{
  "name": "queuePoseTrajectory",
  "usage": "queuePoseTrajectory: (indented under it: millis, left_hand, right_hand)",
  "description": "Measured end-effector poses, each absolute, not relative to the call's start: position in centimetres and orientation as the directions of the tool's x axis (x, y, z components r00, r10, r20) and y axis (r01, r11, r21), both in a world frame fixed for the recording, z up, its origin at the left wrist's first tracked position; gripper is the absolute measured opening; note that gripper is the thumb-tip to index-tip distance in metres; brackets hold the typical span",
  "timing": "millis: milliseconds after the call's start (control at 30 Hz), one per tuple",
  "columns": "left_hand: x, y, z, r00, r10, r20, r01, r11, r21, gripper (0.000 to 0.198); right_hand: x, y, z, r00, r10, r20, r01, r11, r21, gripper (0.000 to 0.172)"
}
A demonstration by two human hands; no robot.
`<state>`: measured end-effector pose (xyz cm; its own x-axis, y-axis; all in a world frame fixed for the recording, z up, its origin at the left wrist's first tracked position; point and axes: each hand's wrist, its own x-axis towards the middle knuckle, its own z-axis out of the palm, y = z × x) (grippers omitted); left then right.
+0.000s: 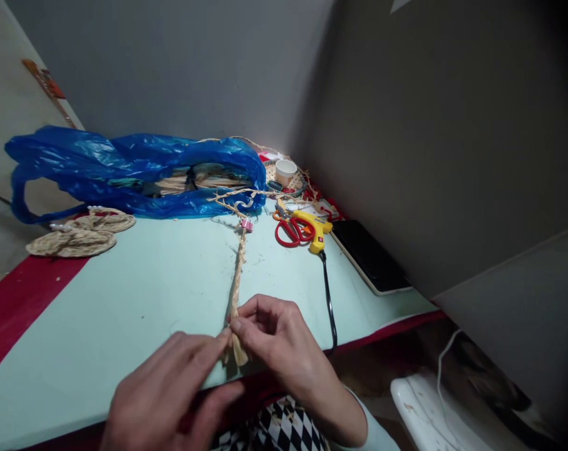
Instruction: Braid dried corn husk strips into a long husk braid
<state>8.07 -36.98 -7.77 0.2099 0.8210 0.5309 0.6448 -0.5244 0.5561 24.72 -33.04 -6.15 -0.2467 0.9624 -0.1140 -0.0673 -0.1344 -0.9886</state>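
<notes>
A narrow braid of straw-coloured fibre (pixel 239 266) runs along the tabletop toward me, its far end under a small pink clip (pixel 247 224). My right hand (pixel 288 341) pinches the near end between thumb and fingertips. Flat loose strands (pixel 239 352) stick out below that pinch, over the table's front edge. My left hand (pixel 171 382) reaches in from the left, its index fingertip touching the braid beside my right thumb. The left thumb is held apart from the index finger, and its other fingers are partly hidden.
A blue plastic bag (pixel 138 169) holding fibre lies at the back. Two woven sandals (pixel 72 241) are at left. Red-handled scissors (pixel 290 233), a yellow glue gun (pixel 317 232) with black cord, a tablet (pixel 368 257) and a white cup (pixel 285 170) are at right. A grey wall stands close behind.
</notes>
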Motion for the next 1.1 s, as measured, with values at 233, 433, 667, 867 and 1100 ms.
queuePoseTrajectory:
  millis: [233,433,667,867,1100]
  left_hand:
    - [8.5,-32.8,-5.1,0.319,0.92,-0.23,0.187,0.177,0.966,0.023]
    - [8.1,-32.3,-6.4,0.404,0.828,-0.388,0.017,0.418,0.908,0.034]
    - [8.2,-32.8,-5.7,0.285,0.858,-0.428,0.199,0.384,0.902,0.039]
    - [8.9,-33.3,-6.2,0.142,0.935,-0.324,0.189,0.296,0.936,0.032]
    - [7.5,-33.7,-7.3,0.222,0.877,-0.426,0.097,0.415,0.905,0.051]
  right_hand:
    - [24.9,-33.3,-5.9,-0.33,0.939,-0.094,-0.217,-0.172,-0.961,0.025]
    - [25.4,-34.8,-6.0,-0.264,0.961,0.081,0.173,0.13,-0.976,0.018]
    - [24.6,-36.8,-7.3,-0.089,0.899,0.429,0.61,0.39,-0.69,0.019]
    - [21.6,-37.0,-8.5,0.001,0.622,0.783,0.814,0.455,-0.362,0.028]
    - [21.8,-36.7,-7.8,-0.214,0.501,0.839,0.778,0.607,-0.164,0.033]
